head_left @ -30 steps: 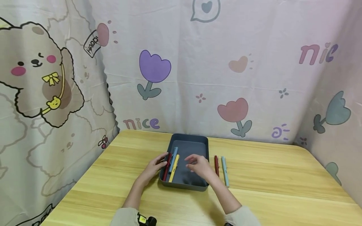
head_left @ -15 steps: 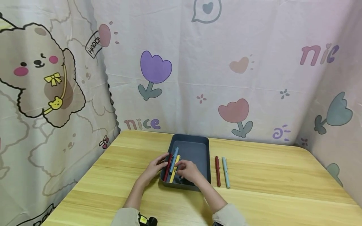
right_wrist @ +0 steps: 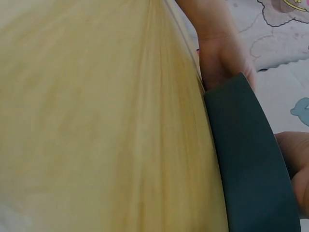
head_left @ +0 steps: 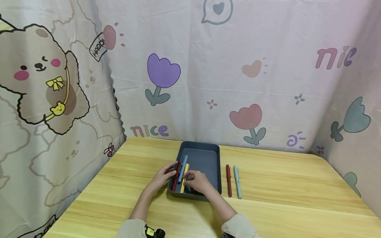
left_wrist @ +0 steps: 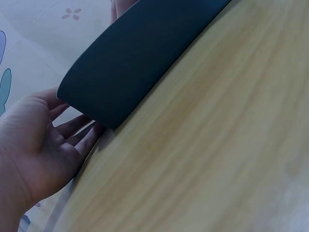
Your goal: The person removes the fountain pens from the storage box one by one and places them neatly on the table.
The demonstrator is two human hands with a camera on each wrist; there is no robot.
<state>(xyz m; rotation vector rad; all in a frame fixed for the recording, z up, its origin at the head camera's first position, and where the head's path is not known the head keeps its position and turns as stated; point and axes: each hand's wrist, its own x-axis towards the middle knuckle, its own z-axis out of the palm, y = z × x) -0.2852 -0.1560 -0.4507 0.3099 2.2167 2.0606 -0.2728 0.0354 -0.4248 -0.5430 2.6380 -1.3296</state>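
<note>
My left hand point(head_left: 160, 178) rests at the left wall of a dark grey rectangular tray point(head_left: 206, 158), its fingers lightly bent and fairly straight against the outside. In the left wrist view, the fingers point(left_wrist: 79, 130) touch the tray's end near the table. Inside the tray, my right hand point(head_left: 198, 181) pinches a yellow pen point(head_left: 182, 188) between thumb and fingertips. Left of that pen lie a blue pen point(head_left: 182, 170) and a dark red pen point(head_left: 175, 181), close together. The tray wall point(right_wrist: 251, 159) hides the right hand's fingertips in the right wrist view.
On the wooden table point(head_left: 282, 185), to the right of the tray, lie a red pen point(head_left: 229, 181) and a light blue pen point(head_left: 237, 181), side by side. A printed curtain point(head_left: 193, 72) hangs behind the table and along both sides.
My right hand has moved left across the tray to the yellow pen and now pinches it. The yellow pen's lower end has shifted slightly right. My left hand stays at the tray's left wall.
</note>
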